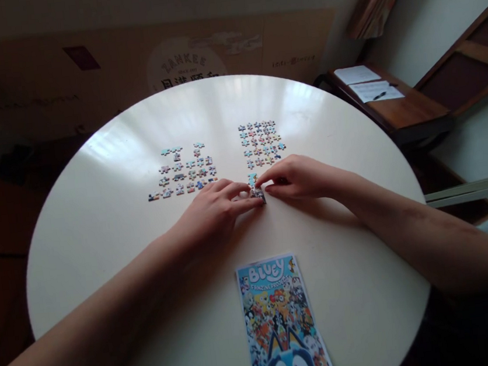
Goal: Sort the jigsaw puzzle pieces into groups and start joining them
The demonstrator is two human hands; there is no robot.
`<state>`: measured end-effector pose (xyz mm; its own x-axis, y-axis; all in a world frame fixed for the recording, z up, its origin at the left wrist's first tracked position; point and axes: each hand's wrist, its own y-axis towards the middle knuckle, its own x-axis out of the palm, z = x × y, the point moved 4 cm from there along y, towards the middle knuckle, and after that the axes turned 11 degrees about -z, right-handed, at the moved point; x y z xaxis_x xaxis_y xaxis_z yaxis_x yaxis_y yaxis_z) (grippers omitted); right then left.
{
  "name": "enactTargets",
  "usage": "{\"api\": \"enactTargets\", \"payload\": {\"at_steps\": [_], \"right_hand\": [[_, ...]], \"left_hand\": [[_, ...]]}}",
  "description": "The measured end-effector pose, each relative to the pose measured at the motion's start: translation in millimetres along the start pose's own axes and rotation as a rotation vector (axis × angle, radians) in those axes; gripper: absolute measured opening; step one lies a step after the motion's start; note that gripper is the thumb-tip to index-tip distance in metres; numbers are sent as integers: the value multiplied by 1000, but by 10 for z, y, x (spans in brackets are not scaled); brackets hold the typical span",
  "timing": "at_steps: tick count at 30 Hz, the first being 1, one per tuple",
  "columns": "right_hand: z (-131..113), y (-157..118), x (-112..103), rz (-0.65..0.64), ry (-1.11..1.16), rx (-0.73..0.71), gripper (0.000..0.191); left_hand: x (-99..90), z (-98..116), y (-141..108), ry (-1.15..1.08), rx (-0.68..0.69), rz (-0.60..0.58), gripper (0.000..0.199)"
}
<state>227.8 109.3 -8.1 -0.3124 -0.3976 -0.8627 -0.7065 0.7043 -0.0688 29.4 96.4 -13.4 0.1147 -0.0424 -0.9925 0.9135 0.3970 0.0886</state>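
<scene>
A small cluster of jigsaw puzzle pieces [257, 194] lies on the white table, between my two hands. My left hand [215, 207] holds it from the left, thumb along the lower edge and a fingertip at the upper side. From the right, my right hand [298, 178] grips the cluster's upper right side with curled index finger and thumb. Fingertips partly cover these pieces, so how they join is hard to make out. Just above, a light-blue part [252, 178] of the puzzle shows.
Loose pieces stand in rows at left [191, 174] and right [259, 140] beyond my hands. Nearest me lies a Bluey picture sheet [279, 320]. The round white table [101, 240] has a curved edge; a wooden side table [414, 90] with papers stands at right.
</scene>
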Motion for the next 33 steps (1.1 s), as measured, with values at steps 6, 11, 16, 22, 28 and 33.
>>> {"api": "enactTargets", "payload": {"at_steps": [6, 11, 16, 22, 28, 33], "right_hand": [[19, -12, 5, 15, 5, -13, 28], [67, -12, 2, 90, 101, -41, 28], [103, -1, 2, 218, 203, -111, 22], [44, -33, -24, 372, 216, -146, 20], [-30, -60, -32, 454, 212, -148, 17], [-73, -66, -25, 454, 190, -135, 16]], "left_hand": [[7, 2, 10, -6, -24, -46, 47], [14, -1, 3, -38, -44, -20, 50], [-181, -55, -105, -131, -121, 159, 43], [-676, -504, -490, -161, -466, 558, 21], [-752, -1012, -809, -295, -855, 769, 15], [-653, -1123, -798, -290, -877, 703, 20]]}}
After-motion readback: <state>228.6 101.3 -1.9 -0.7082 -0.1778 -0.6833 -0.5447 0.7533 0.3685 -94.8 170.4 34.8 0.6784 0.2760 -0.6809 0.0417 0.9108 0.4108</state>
